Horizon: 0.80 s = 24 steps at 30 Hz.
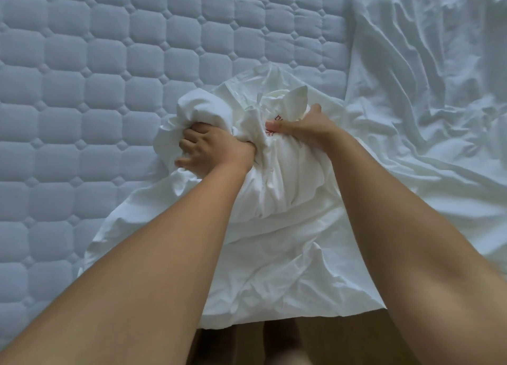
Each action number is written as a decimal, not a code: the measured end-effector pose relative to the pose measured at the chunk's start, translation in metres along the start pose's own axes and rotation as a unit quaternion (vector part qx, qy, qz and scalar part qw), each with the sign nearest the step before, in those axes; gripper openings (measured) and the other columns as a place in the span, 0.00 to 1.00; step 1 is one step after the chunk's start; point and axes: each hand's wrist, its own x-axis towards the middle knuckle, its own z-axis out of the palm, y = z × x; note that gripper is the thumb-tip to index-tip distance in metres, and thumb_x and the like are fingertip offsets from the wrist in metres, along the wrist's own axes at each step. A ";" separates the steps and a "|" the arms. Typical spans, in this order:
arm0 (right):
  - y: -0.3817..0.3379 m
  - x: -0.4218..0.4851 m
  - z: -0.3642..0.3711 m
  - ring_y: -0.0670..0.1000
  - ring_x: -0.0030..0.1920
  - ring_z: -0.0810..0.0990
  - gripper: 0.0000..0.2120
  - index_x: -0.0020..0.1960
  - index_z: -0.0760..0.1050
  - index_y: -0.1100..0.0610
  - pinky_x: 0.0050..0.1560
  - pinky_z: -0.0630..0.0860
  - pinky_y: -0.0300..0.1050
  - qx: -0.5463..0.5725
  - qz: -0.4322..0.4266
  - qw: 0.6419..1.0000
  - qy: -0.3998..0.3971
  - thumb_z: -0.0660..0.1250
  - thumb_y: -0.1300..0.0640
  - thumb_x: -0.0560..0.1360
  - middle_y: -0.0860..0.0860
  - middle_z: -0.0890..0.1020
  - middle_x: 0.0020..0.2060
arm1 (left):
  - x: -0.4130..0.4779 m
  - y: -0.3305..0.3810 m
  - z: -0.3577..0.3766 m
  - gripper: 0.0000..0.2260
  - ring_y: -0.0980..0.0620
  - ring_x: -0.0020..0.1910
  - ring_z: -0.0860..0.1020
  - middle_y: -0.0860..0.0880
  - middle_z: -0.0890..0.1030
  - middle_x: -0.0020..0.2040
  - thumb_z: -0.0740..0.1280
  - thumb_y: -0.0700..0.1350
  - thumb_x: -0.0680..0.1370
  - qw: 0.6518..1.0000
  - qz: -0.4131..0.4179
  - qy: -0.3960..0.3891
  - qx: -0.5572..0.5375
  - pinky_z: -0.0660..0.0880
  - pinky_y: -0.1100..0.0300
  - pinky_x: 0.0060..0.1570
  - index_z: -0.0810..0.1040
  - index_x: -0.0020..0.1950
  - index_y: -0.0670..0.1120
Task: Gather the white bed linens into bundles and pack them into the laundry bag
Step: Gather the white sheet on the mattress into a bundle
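Observation:
A bundle of white linen [277, 183] sits bunched on the bed in front of me, with small red lettering near its top. My left hand [211, 147] is clenched into the cloth on the bundle's left side. My right hand [307, 124] pinches a fold at the top right, thumb beside the red lettering. A flat white sheet [269, 276] spreads under the bundle down to the near edge of the bed. No laundry bag is in view.
The bare quilted mattress [96, 90] fills the left and the far side. More crumpled white sheet [428, 90] covers the right side. A brown floor [247, 342] shows below the bed's near edge.

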 end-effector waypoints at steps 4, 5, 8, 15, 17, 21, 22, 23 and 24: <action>0.001 -0.014 -0.009 0.51 0.49 0.83 0.46 0.59 0.76 0.51 0.53 0.79 0.51 0.022 -0.006 0.998 -0.065 0.77 0.28 0.47 0.49 0.83 0.52 | 0.005 -0.008 -0.003 0.46 0.43 0.65 0.66 0.43 0.67 0.67 0.71 0.64 0.66 1.000 0.002 -0.007 -0.014 0.64 0.48 0.57 0.58 0.72 0.37; 0.000 -0.019 -0.012 0.51 0.48 0.83 0.40 0.56 0.77 0.51 0.51 0.79 0.49 0.024 -0.013 0.996 -0.081 0.77 0.30 0.51 0.49 0.84 0.50 | 0.006 -0.012 -0.004 0.47 0.43 0.66 0.65 0.43 0.66 0.68 0.71 0.65 0.65 1.000 0.004 -0.011 -0.021 0.64 0.48 0.58 0.58 0.72 0.38; -0.010 -0.036 -0.007 0.45 0.48 0.81 0.22 0.48 0.76 0.48 0.46 0.76 0.40 -0.012 -0.083 0.994 -0.074 0.76 0.36 0.61 0.46 0.82 0.47 | 0.005 -0.024 -0.006 0.48 0.43 0.67 0.65 0.43 0.65 0.69 0.71 0.66 0.64 0.999 0.012 -0.017 -0.045 0.64 0.48 0.60 0.58 0.72 0.38; -0.030 -0.081 0.045 0.57 0.71 0.58 0.64 0.76 0.53 0.53 0.68 0.59 0.57 -0.166 -0.053 0.982 0.079 0.67 0.21 0.50 0.52 0.58 0.70 | -0.011 -0.041 -0.006 0.42 0.42 0.69 0.63 0.41 0.64 0.70 0.69 0.61 0.69 0.994 0.031 0.005 -0.106 0.63 0.48 0.62 0.58 0.71 0.38; -0.030 -0.096 0.056 0.60 0.72 0.55 0.63 0.76 0.50 0.59 0.69 0.56 0.58 -0.191 -0.058 0.973 0.112 0.68 0.23 0.54 0.54 0.55 0.72 | -0.017 -0.054 -0.004 0.39 0.41 0.69 0.63 0.40 0.65 0.69 0.69 0.57 0.70 0.989 0.035 0.013 -0.141 0.62 0.47 0.63 0.58 0.71 0.36; -0.032 -0.127 0.091 0.64 0.75 0.41 0.62 0.77 0.44 0.63 0.72 0.44 0.62 -0.249 -0.080 0.959 0.107 0.65 0.25 0.61 0.62 0.46 0.76 | -0.024 -0.098 0.004 0.44 0.36 0.66 0.68 0.36 0.69 0.65 0.65 0.61 0.63 0.975 0.036 0.026 -0.219 0.68 0.44 0.61 0.63 0.69 0.33; -0.032 -0.133 0.099 0.64 0.75 0.41 0.59 0.76 0.45 0.64 0.72 0.42 0.62 -0.257 -0.083 0.957 0.108 0.64 0.26 0.63 0.63 0.47 0.76 | -0.024 -0.105 0.004 0.43 0.36 0.64 0.70 0.37 0.71 0.64 0.64 0.61 0.61 0.969 0.035 0.029 -0.242 0.70 0.43 0.60 0.65 0.68 0.35; -0.033 -0.137 0.105 0.64 0.75 0.41 0.57 0.76 0.45 0.65 0.72 0.41 0.62 -0.263 -0.085 0.955 0.109 0.62 0.26 0.65 0.64 0.48 0.75 | -0.021 -0.112 0.005 0.40 0.37 0.62 0.73 0.38 0.73 0.62 0.64 0.60 0.60 0.963 0.032 0.027 -0.267 0.72 0.42 0.58 0.68 0.66 0.38; -0.036 -0.140 0.110 0.64 0.75 0.41 0.55 0.76 0.45 0.66 0.72 0.39 0.62 -0.273 -0.086 0.952 0.107 0.61 0.28 0.68 0.64 0.48 0.75 | -0.018 -0.116 0.005 0.34 0.38 0.60 0.75 0.40 0.76 0.60 0.65 0.59 0.60 0.957 0.033 0.022 -0.287 0.75 0.43 0.56 0.72 0.61 0.40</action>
